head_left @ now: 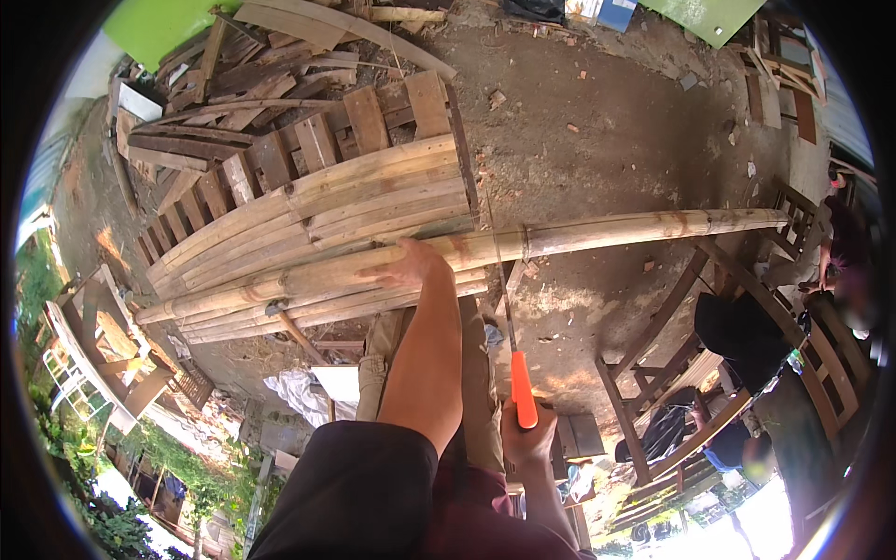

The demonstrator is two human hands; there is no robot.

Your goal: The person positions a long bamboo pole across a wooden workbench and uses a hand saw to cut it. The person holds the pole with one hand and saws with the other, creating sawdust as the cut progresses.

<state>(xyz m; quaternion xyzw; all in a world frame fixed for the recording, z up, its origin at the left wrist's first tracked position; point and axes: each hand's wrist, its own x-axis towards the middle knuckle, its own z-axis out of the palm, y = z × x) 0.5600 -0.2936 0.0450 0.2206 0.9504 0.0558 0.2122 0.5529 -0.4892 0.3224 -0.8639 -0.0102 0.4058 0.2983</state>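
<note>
A long, thick bamboo pole (pixel 616 231) lies across a bench of bamboo slats (pixel 383 201), its right part reaching out past the bench. My left hand (pixel 411 268) is wrapped over the pole from above, left of the saw. In my right hand (pixel 529 441) is the orange handle of a handsaw (pixel 522 387). Its narrow blade points away from me and crosses the pole just beyond the bench's right end. Whether the teeth have cut in cannot be made out. A hammer (pixel 297 329) with a wooden handle rests by the near slats, left of my legs.
Old boards (pixel 224 103) are heaped behind the bench. Wooden frames or chairs (pixel 644 383) stand at the right, near a person in a dark shirt (pixel 849 233); another person (pixel 737 443) is lower right. Bits of debris dot the dirt floor (pixel 607 121). A wooden chair (pixel 112 355) stands far left.
</note>
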